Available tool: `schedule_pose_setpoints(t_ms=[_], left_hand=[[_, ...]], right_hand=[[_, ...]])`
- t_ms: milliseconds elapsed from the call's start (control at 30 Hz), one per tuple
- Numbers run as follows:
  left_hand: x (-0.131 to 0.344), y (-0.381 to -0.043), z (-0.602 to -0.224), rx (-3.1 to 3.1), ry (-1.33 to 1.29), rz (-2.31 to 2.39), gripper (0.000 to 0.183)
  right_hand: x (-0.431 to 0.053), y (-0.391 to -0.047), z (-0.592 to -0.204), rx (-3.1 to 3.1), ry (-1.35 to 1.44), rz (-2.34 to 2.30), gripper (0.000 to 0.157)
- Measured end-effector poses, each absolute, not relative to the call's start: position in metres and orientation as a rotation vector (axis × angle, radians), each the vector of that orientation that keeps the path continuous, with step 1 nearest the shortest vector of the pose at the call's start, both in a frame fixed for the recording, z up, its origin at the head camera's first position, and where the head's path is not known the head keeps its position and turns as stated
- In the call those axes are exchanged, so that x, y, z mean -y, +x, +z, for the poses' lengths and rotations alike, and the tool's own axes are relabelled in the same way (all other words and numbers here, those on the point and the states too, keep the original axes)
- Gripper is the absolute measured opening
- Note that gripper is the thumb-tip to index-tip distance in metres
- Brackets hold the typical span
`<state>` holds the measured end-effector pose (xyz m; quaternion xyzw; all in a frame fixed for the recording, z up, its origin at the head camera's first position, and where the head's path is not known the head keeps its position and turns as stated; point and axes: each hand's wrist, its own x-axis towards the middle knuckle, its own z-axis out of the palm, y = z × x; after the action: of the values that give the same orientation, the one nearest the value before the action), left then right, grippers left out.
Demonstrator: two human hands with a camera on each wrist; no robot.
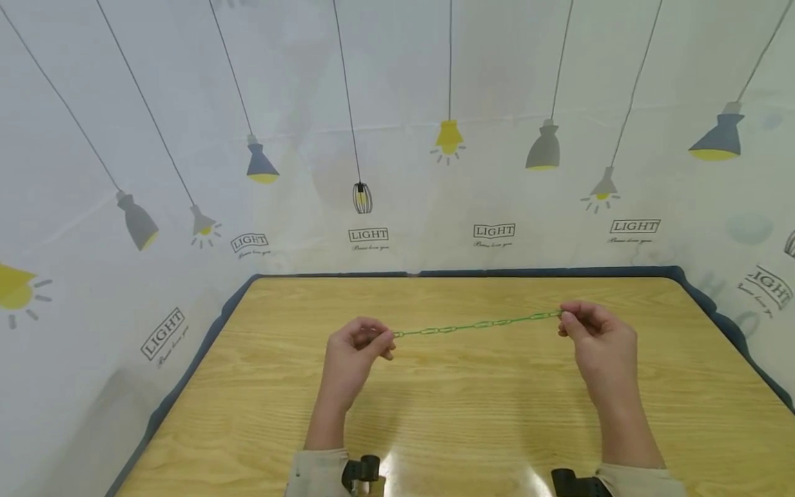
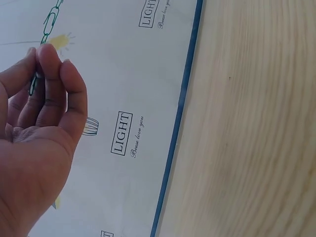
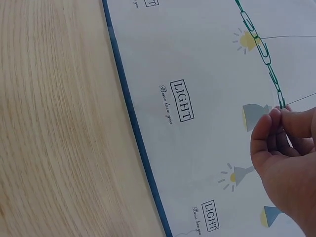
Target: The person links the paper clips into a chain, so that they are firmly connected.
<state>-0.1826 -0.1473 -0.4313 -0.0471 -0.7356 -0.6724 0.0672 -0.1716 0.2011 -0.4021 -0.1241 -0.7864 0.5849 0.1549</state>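
A chain of several green paper clips (image 1: 482, 324) is stretched in the air above the table, rising slightly toward the right. My left hand (image 1: 355, 355) pinches its left end between thumb and fingertips; in the left wrist view part of the end clip (image 2: 33, 85) pokes out below the fingers. At the other end, my right hand (image 1: 604, 348) pinches the last clip between thumb and forefinger. The right wrist view shows the linked clips (image 3: 264, 51) running up and away from that hand, pulled nearly straight.
Beneath both hands lies a wooden table (image 1: 459, 414) with a dark blue edge (image 1: 335, 275). Behind and at the sides hangs a white sheet (image 1: 404, 69) printed with lamps and the word LIGHT. Cameras on dark straps (image 1: 361, 471) sit at both wrists.
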Motion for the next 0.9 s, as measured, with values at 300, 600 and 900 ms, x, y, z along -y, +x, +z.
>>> schedule_pose_setpoints(t_ms=[300,600,900], left_hand=[[0.142,-0.182,-0.43,2.096,-0.161,-2.203,0.014],[0.134,-0.183,-0.429,2.084,-0.278,-2.202,0.02],[0.109,-0.179,-0.428,2.256,-0.392,-1.949,0.018]], right_hand=[[-0.198,-0.174,-0.403,2.194,-0.289,1.777,0.019],[-0.194,-0.171,-0.404,2.243,-0.208,1.799,0.031],[-0.161,-0.17,-0.401,2.282,0.078,1.802,0.026]])
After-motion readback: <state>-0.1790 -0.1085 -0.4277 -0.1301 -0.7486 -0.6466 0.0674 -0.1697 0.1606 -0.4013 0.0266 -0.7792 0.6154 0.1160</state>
